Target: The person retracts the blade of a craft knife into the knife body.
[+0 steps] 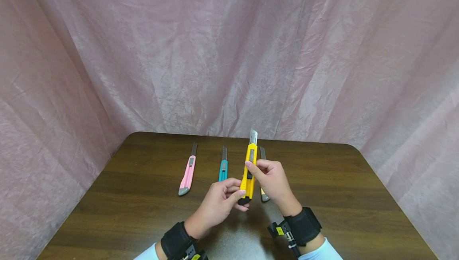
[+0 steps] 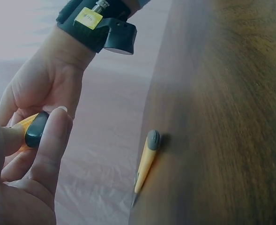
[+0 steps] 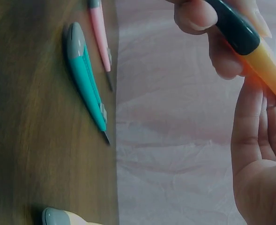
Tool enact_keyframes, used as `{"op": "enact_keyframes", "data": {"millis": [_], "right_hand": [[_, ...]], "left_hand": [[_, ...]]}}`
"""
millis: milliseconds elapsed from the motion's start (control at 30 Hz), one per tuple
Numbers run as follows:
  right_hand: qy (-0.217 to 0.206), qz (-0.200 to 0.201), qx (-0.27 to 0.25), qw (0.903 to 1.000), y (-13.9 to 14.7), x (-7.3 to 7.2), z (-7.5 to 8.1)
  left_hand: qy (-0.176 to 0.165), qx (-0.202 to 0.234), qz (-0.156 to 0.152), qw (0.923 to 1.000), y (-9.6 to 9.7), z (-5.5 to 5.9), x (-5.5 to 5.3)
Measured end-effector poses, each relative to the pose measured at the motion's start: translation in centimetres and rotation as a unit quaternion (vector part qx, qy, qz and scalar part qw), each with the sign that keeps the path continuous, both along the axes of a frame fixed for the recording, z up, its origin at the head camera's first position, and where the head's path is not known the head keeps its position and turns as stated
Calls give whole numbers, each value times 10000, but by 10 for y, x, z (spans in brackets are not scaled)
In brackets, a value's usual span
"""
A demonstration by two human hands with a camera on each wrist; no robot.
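Note:
A yellow utility knife (image 1: 252,151) with a black end cap is held up over the table, its silver blade out and pointing away from me. My left hand (image 1: 218,201) pinches its lower end between thumb and fingers, close to the black cap (image 2: 36,130). Higher on the body, my right hand (image 1: 273,181) grips it, the thumb lying along the front near the slider. Behind the right hand lies a pale yellow utility knife (image 1: 265,197) with a grey end, partly hidden. A teal utility knife (image 1: 223,170) lies just beyond the left hand.
Farther left on the brown wooden table (image 1: 143,196) lies a pink utility knife (image 1: 188,173) with a grey end. The blades of the lying knives are out and point to the far edge. A pink curtain (image 1: 215,52) hangs behind the table and along both sides.

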State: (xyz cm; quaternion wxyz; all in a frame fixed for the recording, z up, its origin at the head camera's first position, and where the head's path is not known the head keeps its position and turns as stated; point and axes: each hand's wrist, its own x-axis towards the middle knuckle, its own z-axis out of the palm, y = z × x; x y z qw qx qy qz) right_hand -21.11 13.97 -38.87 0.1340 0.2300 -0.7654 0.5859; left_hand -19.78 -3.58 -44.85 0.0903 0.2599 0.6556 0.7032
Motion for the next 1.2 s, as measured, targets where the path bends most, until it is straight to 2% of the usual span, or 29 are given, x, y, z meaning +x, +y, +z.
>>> {"op": "enact_keyframes", "data": {"millis": [367,567,633,800,967,1200], "right_hand": [[38,210,-48,9998,0,0,1],[68,258,-30,9996,1,-4,-4],[-94,273,-5,9996,4,-7,-7],[-494,522,173,9973,9,-7,-1],[-259,567,358,9974,9,-4,4],[-195,837,261,9960,9,-6,3]], "left_hand": [[90,-76,57,9999,0,0,-2],[78,-93,94,9999,-1,-1,-3],[66,-70,90,9999,-1,-1,-3],[11,-76,96,9999,0,-1,-2],[-42,-104,91,9999,0,0,-2],[47,-85,128,9999,0,-1,-3]]}}
